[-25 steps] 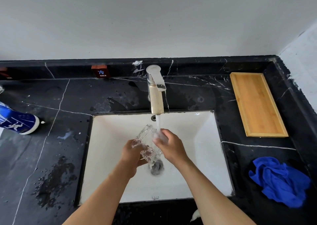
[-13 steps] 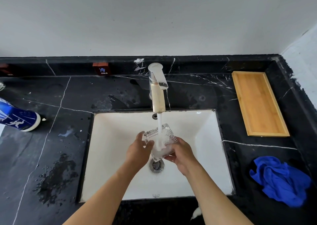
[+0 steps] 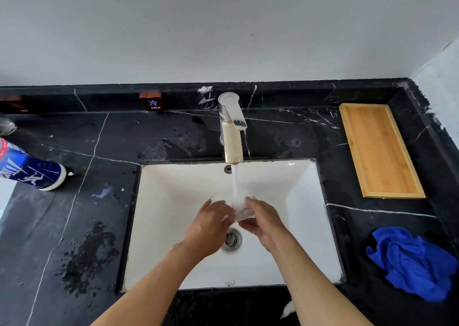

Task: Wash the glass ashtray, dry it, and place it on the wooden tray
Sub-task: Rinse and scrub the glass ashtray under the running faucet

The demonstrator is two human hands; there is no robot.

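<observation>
Gleaming black marble counter (image 3: 74, 214), white wall (image 3: 223, 27)

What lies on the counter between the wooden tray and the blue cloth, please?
In the head view, only bare black marble countertop, crossed by a white vein, separates the wooden tray from the blue cloth.
</observation>
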